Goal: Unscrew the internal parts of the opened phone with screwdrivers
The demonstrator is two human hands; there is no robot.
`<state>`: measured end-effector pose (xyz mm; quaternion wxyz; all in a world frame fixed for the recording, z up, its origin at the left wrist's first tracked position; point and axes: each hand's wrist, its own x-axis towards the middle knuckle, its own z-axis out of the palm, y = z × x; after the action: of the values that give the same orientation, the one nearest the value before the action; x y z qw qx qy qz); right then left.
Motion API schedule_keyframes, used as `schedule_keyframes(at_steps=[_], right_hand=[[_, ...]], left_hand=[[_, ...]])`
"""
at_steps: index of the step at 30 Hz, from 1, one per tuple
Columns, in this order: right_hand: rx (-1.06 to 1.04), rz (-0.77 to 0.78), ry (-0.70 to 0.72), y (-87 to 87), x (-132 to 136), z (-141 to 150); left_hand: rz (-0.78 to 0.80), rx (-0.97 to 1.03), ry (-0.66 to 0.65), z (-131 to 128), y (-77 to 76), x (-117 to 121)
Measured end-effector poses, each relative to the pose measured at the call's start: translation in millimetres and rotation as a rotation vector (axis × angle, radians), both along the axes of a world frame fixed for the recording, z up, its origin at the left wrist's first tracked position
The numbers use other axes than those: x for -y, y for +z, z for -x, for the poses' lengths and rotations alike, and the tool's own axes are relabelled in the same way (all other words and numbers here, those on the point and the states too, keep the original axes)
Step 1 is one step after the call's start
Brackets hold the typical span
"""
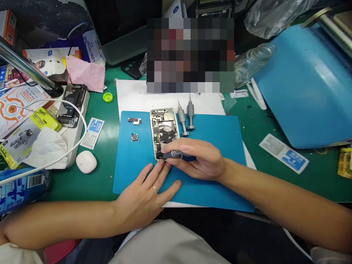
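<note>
An opened smartphone (169,126) lies on a blue mat (217,146), its inner parts exposed. My right hand (198,157) grips a small grey screwdriver (177,154), its tip at the phone's lower edge. Fingers spread, my left hand (150,187) rests on the mat with its fingertips at the phone's bottom edge; one finger wears a ring. Two more grey screwdrivers, one left (182,119) and one right (190,113), stand or lie beside the phone's upper right. To the phone's left are a small metal part (134,121) and a little circuit piece (135,137).
A white earbud case (86,162), a green cap (108,97) and a white cable (82,124) are on the left. Another opened phone (73,106) rests on a white box. At right are a wipe packet (284,153), a glass jar (254,60) and a large blue sheet (299,88).
</note>
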<state>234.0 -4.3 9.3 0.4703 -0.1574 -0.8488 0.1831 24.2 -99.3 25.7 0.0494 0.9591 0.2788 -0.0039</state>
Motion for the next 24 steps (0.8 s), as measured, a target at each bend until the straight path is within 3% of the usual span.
schedule_keyframes(at_steps=[7,24], right_hand=[[0.017,0.011,-0.018,0.2,0.9,0.1],[0.003,0.203,-0.039,-3.8,0.7,-2.9]], left_hand=[[-0.004,0.0,-0.003,-0.2,-0.2,0.4],[-0.012,-0.005,-0.008,0.0,0.7,-1.1]])
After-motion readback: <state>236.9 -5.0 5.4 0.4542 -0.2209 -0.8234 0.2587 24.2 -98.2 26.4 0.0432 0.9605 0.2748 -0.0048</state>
